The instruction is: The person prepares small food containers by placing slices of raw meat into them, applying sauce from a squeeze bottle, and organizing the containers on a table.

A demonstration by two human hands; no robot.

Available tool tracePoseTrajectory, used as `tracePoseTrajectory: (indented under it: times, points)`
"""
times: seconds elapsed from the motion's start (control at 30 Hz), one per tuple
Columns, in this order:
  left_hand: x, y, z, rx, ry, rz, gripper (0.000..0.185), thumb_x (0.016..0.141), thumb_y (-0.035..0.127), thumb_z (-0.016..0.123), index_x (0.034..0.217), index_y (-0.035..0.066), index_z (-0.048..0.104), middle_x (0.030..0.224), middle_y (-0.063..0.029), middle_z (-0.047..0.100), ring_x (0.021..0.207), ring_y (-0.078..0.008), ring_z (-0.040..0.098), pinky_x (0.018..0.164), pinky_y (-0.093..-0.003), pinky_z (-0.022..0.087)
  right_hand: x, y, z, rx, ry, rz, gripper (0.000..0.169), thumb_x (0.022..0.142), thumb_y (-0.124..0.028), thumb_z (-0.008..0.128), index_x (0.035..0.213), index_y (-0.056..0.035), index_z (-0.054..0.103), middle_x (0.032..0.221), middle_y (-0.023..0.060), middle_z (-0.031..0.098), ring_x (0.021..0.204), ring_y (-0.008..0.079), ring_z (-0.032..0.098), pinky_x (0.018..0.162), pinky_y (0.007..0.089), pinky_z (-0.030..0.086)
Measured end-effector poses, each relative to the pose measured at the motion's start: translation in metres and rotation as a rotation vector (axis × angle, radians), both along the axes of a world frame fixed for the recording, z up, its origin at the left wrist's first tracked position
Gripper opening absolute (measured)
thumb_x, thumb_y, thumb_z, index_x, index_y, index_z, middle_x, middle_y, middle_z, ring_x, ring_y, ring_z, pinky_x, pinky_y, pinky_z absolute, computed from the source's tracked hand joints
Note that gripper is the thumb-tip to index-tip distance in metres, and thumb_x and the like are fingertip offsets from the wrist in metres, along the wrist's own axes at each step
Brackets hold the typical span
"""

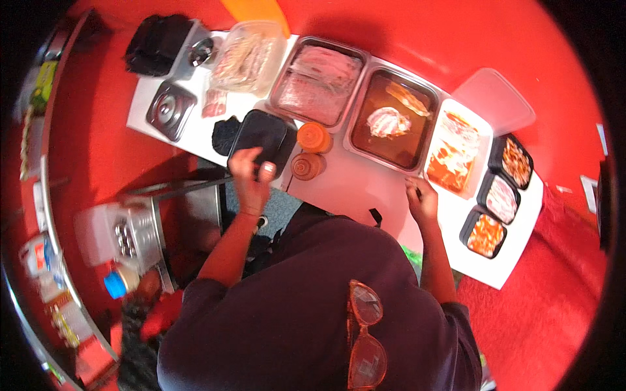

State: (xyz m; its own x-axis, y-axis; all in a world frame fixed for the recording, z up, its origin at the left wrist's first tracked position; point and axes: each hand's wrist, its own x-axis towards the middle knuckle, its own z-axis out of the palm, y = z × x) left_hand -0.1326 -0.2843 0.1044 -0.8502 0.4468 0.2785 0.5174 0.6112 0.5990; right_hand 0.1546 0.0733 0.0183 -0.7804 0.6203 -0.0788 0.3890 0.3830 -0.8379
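Observation:
My left hand [252, 178] is over a black plastic container [261, 134] at the table's near edge, thumb and fingers apart; contact is unclear. My right hand [422, 199] is curled beside the near corner of a metal tray [359, 132] of reddish-brown liquid. Inside lie a pale folded meat piece [389, 122] and a longer piece [408, 98]. Whether my right fingers pinch something small is too blurred to tell. Between my hands, two orange-capped bottles [313, 137] stand by a pink cutting board [352, 181].
Another metal tray [320, 80] holds meat slices. A white tub [452, 151] contains meat in red sauce. Several filled black containers [496, 193] line the right. A clear tub [249, 56] and metal lid [171, 110] stand left. Another person's hand [149, 283] is near a blue-capped jar [117, 283].

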Motion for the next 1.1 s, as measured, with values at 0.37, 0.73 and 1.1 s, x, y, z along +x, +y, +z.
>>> tracePoseTrajectory:
  times: [0.37,0.73,1.1]
  points:
    - [-0.073,-0.118,-0.085,0.404,-0.92,0.364,0.054,0.108,0.032,0.062,0.15,0.0,0.05,0.137,-0.0175,0.06,0.11,-0.0296,0.069,0.077,-0.0413,0.065,-0.253,-0.047,0.08,-0.019,0.004,0.285,0.03,0.098,-0.028,0.071,0.117,-0.0058,0.077,0.106,0.0217,0.076,0.097,0.0369,0.075,0.087,0.0443,0.058]
    - [-0.086,-0.147,-0.095,0.55,-1.02,0.31,0.05,0.102,0.01,0.059,0.15,0.003,0.047,0.119,-0.0152,0.062,0.087,-0.0239,0.069,0.074,-0.0402,0.065,-0.473,-0.14,0.045,0.211,-0.836,0.899,0.044,0.075,-0.024,0.079,0.116,-0.0078,0.081,0.123,0.0162,0.075,0.11,0.0325,0.072,0.092,0.0495,0.056]
    - [-0.106,-0.164,-0.088,0.793,-1.237,0.354,0.05,0.093,0.008,0.066,0.141,0.007,0.052,0.116,-0.0132,0.064,0.078,-0.0252,0.068,0.068,-0.0346,0.061,-0.502,-0.172,0.077,0.247,-0.834,1.225,0.052,0.086,-0.034,0.075,0.13,-0.0069,0.075,0.14,0.0181,0.068,0.126,0.0351,0.065,0.101,0.0496,0.053]
